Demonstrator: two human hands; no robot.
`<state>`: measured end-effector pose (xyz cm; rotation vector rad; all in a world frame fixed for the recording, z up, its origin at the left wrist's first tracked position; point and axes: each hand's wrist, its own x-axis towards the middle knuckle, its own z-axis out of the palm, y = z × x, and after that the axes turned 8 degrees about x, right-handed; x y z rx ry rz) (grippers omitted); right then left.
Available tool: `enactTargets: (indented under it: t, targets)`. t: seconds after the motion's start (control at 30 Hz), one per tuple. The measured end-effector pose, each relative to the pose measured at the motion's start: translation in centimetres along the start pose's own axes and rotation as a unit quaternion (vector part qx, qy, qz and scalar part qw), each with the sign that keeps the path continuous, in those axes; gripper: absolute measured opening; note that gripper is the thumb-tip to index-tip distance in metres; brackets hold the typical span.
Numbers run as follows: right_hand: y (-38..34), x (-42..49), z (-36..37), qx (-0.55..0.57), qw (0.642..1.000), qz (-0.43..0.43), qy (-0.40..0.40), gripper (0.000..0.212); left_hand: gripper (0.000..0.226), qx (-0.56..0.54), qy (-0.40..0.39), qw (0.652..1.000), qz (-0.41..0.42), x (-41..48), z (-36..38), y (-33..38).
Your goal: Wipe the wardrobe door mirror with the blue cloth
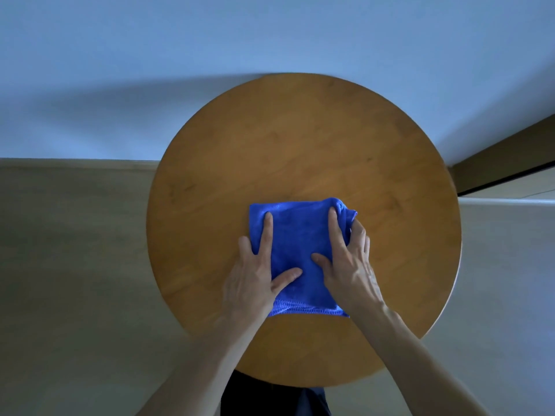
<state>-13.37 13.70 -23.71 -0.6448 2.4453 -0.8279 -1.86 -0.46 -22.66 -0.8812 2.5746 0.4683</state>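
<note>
A folded blue cloth lies on a round wooden table, near its front half. My left hand rests on the cloth's left side, index finger and thumb laid straight on the fabric and another finger along its left edge. On the cloth's right side is my right hand: index finger and thumb press on top while the other fingers curl round the bunched right edge. No wardrobe door or mirror is in view.
The table stands against a pale blue wall, with beige floor on both sides. A brown door frame or panel runs along the right. My dark trousers show below the table's front edge.
</note>
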Motion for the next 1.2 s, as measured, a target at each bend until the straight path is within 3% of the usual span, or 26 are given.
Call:
enactTargets:
  t: [0.2,0.33,0.57,0.9,1.07,1.2]
  targets:
    - [-1.0,5.5,-2.0,-0.024,0.998,-0.039,0.044,0.077,0.077,-0.028,0.104,0.994,0.032,4.9,-2.0,0.4]
    - [-1.9,9.2,-3.5,-0.020,0.997,-0.053,0.045,0.068,0.075,-0.030,0.130,0.990,0.034,9.1,-3.8,0.3]
    - [-1.3,9.7,-1.9,-0.200,0.979,-0.022,0.040,0.063,0.072,0.133,0.172,0.976,0.013,11.6,-3.3,-0.6]
    - [-1.1,9.7,-3.0,-0.208,0.977,0.040,-0.016,0.062,0.068,0.114,0.049,0.992,0.016,11.7,-4.7,-1.1]
    - [-4.0,6.6,-4.1,-0.176,0.984,0.029,-0.014,0.061,0.067,0.061,0.038,0.997,0.027,7.7,-6.8,-1.2]
    - [-6.3,2.8,-6.1,-0.068,0.997,0.037,0.007,0.058,0.065,-0.017,0.064,0.997,0.036,3.2,-9.0,-1.4]
